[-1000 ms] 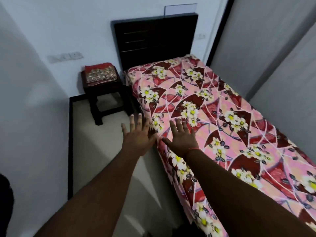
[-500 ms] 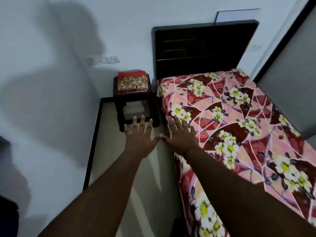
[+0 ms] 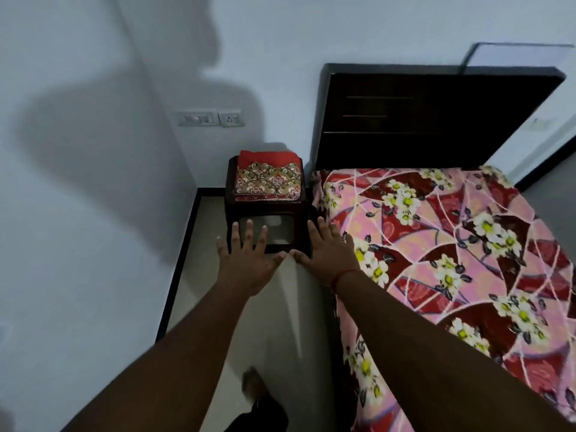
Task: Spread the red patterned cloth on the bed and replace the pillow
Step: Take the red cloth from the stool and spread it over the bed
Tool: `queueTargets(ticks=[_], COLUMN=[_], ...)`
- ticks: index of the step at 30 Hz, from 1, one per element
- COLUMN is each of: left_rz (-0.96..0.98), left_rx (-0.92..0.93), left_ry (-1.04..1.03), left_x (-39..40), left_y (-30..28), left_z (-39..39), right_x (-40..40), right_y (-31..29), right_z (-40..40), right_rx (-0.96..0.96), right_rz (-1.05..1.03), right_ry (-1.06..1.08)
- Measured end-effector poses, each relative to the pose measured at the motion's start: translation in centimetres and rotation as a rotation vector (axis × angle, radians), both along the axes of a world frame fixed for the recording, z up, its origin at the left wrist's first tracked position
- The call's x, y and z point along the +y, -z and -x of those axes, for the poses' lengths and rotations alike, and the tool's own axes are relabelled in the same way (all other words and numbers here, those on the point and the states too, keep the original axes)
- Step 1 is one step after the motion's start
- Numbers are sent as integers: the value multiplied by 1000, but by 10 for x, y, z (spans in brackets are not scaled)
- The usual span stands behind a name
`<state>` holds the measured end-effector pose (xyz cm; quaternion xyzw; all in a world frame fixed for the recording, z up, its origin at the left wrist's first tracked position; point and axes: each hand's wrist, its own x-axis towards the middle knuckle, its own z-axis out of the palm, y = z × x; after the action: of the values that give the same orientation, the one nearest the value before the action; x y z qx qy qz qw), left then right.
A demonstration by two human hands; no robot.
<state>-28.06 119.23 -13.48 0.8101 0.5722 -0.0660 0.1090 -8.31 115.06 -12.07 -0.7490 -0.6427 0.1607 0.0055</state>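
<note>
Beside the stool point(image 3: 265, 213), red patterned cloth point(image 3: 452, 260) covered the bed; I noted both hands, left hand point(image 3: 246, 263) and right hand point(image 3: 327, 254), spread, empty. Pillow point(image 3: 268, 182) wants a two-sided grasp.

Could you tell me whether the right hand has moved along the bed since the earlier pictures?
Yes. The right hand has travelled along the bed's edge toward the headboard; it is now beside the stool, at the cloth's near corner.

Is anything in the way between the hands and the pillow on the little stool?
Nothing visible is. Both the left hand and right hand are empty and spread open, stretched toward the pillow, which lies uncovered on top of the stool beside the bed.
</note>
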Motion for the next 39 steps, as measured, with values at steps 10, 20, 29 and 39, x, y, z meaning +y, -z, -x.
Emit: queueTargets(ticks=[10,20,29,39], left_rz=[14,145,338,267], left_rx=[54,150,175,244], left_ry=[22,-30,-70,185], left_x=[202,356,431,499], left_y=[7,78,150,211], left_z=[21,-14,-19,-29], right_x=[188,376,452,501], right_y=[19,103,174,241], right_z=[10,-31,-15,32], right_rx=[-14,17,-27,-181], right_rz=[24,165,336,261], right_ry=[1,-56,-205,-270])
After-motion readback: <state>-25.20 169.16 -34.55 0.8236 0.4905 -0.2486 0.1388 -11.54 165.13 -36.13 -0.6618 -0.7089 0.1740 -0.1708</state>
